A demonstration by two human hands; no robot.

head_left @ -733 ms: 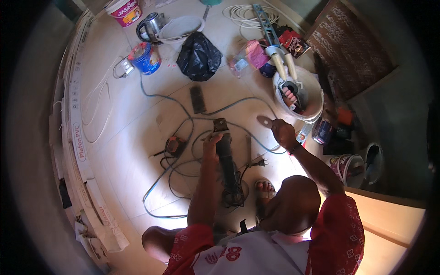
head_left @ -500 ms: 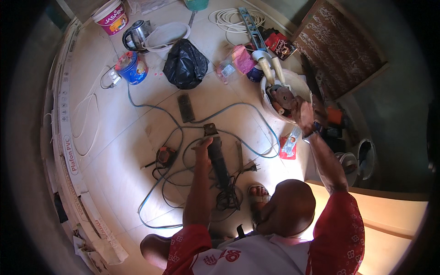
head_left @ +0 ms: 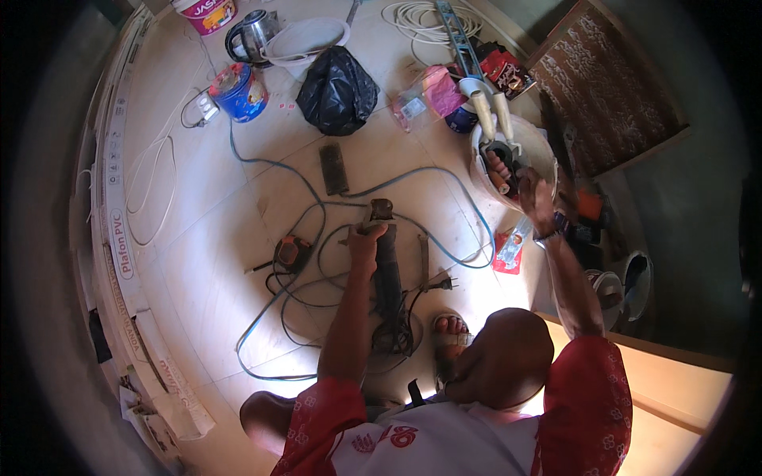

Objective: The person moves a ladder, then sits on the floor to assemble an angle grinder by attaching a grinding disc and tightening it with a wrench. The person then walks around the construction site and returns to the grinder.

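My left hand (head_left: 367, 243) is wrapped round the front of a dark angle grinder (head_left: 386, 278), which stands over the floor with its metal head pointing away from me; no disc shows on it. My right hand (head_left: 539, 200) reaches over the near right rim of a whitish bucket (head_left: 475, 170), fingers bent in among the tools. Its fingertips, and whatever they grip, are hidden there. Two pale wooden handles (head_left: 503, 115) stick up from the bucket's far side. Below the grinder, its cord (head_left: 405, 337) lies bundled beside my sandalled foot (head_left: 452, 328).
Blue-green cable (head_left: 468, 213) loops over the tiles around an orange and black tape measure (head_left: 292, 252) and a dark flat block (head_left: 333, 168). Farther off stand a black plastic bag (head_left: 339, 91), a blue pail (head_left: 240, 94) and a kettle (head_left: 255, 38). A brown panel (head_left: 607, 87) leans at right.
My right hand has dipped deeper into the bucket, and the round disc seen there before no longer shows face-on. The view has shifted slightly; my left hand keeps hold of the angle grinder.
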